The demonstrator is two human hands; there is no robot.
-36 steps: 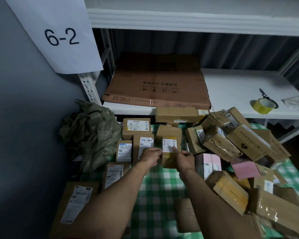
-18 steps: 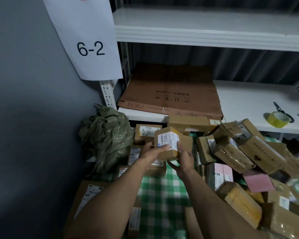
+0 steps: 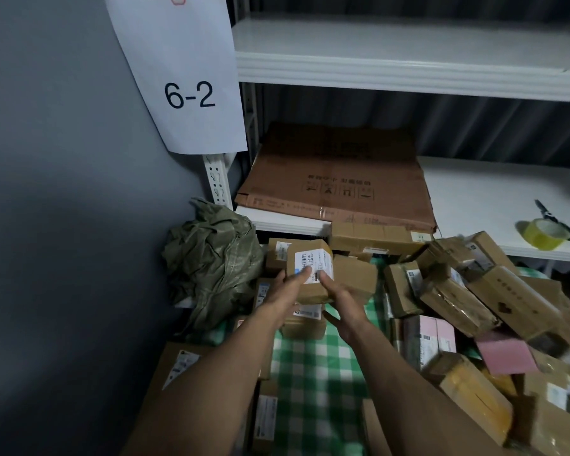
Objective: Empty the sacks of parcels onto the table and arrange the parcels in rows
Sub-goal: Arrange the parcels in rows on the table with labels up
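Small brown cardboard parcel with white barcode label (image 3: 310,269) held up above back rows of table, label toward person, long axis running roughly upright. Left hand (image 3: 285,292) grips its left edge, thumb across label; right hand (image 3: 339,302) grips right lower edge, fingers curled under. Both equally near; parcel straight ahead of them. Sorted boxes (image 3: 305,319) directly beneath, on green checked tablecloth (image 3: 310,366). Crumpled olive woven sack (image 3: 211,261) left, loose heap of parcels (image 3: 454,291) right. Since half second ago: parcel lifted slightly farther back, toward rear row.

dim indoor light | right edge blurred, perhaps motion | wide-angle bowing
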